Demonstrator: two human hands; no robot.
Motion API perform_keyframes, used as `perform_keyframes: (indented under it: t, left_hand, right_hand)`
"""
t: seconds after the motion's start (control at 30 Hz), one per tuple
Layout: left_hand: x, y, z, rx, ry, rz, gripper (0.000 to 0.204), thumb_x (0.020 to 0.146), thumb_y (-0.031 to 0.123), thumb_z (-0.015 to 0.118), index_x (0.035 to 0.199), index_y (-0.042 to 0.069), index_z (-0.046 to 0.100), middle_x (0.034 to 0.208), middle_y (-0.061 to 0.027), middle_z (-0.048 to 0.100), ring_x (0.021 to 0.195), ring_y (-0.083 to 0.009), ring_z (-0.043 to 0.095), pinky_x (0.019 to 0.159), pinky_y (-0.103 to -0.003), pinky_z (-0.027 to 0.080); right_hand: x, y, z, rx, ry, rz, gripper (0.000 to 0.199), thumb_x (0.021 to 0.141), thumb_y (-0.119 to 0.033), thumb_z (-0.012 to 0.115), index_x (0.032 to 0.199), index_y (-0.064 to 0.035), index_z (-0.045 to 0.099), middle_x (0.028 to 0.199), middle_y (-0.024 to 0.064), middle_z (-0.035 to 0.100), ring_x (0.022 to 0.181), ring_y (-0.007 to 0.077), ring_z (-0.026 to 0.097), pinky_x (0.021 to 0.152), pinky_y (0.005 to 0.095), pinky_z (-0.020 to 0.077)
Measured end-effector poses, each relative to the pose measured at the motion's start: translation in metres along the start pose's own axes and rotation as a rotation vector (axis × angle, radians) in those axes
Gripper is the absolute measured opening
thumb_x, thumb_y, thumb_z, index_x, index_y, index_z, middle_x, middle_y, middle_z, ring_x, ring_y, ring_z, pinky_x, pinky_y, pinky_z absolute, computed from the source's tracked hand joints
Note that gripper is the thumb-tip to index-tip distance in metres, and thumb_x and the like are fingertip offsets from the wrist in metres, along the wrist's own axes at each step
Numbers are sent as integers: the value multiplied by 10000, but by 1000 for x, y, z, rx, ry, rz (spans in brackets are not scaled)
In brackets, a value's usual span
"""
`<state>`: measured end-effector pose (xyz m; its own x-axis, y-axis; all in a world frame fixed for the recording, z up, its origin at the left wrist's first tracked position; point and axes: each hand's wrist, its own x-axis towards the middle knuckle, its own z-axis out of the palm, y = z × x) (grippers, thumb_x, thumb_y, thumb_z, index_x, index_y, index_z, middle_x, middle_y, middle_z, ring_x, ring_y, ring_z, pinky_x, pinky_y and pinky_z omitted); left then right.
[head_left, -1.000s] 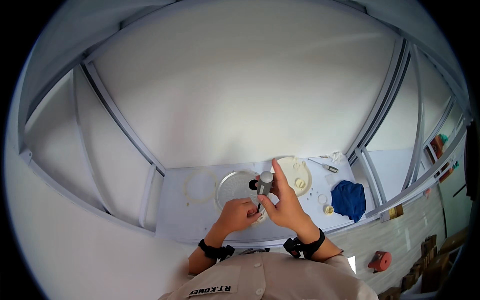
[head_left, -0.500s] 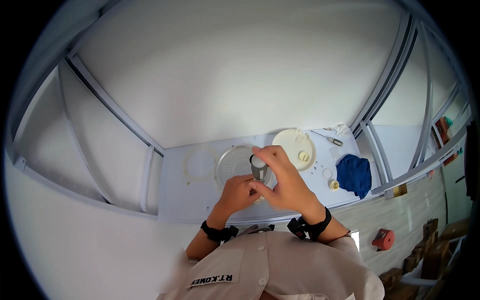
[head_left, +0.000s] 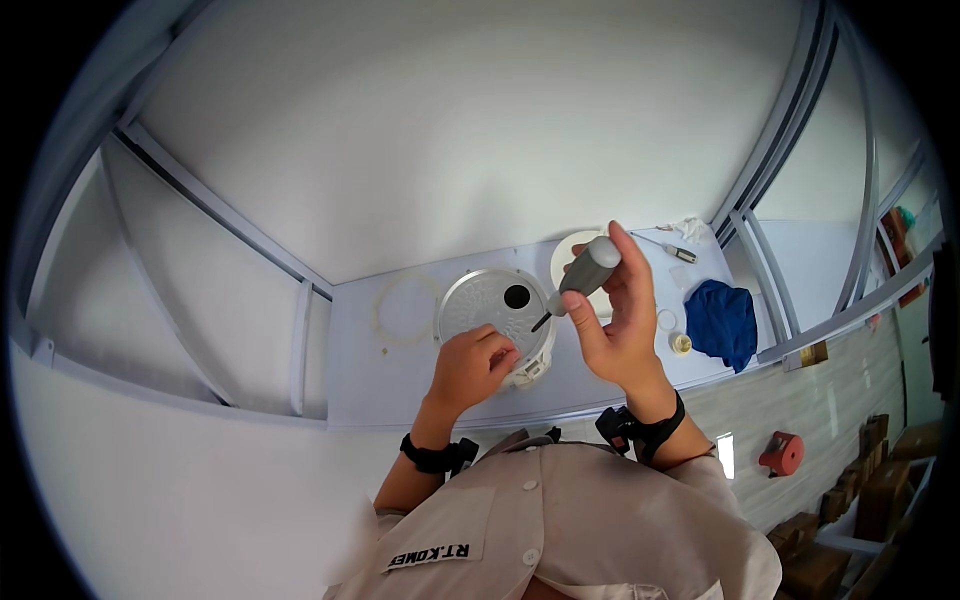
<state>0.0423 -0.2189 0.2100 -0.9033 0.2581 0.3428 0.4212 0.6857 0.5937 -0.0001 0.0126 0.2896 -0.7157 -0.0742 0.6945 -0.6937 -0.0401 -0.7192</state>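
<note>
A round white appliance (head_left: 537, 366) with a silver top plate (head_left: 482, 305) and a black round spot (head_left: 517, 296) lies on the table before me. My left hand (head_left: 468, 368) rests at its near left edge, fingers curled together; whatever they may pinch is hidden. In my right hand (head_left: 625, 325) is a screwdriver (head_left: 582, 275) with a thick grey handle, gripped between thumb and fingers. It is tilted, its dark shaft pointing down and left over the right side of the plate. Whether the tip touches the plate I cannot tell.
Behind my right hand lies a cream round cover (head_left: 566, 262). Farther right are a second screwdriver (head_left: 680, 252), a blue cloth (head_left: 721, 325) and a small cream round part (head_left: 681, 344). A thin pale ring (head_left: 378, 310) lies at left. Metal frame posts (head_left: 757, 290) border the table.
My right hand has lifted the screwdriver away from my left hand, moving right and tipping it from upright to slanted. The hands are now apart, and the black spot on the plate shows.
</note>
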Motion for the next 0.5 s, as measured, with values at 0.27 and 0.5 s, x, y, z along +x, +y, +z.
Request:
perform_keyframes:
  t: [0.27,0.5]
  left_hand:
    - [5,13,-11,102,27,63,176,817,175,859,923,87,749,944,-42,669,893,-274,674,700,-387,559]
    - [13,9,12,145,-15,48,261,854,299,854,986,96,755,956,-42,663,884,-295,633,817,-435,506]
  right_hand:
    - [2,0,-9,0,54,-20,772,990,-47,740,1639,37,332,1364,204,630,1238,265,653,1040,402,533]
    - [0,4,-8,-34,82,-31,773,979,-25,736,1636,39,335,1372,209,625,1216,264,655,1047,403,524]
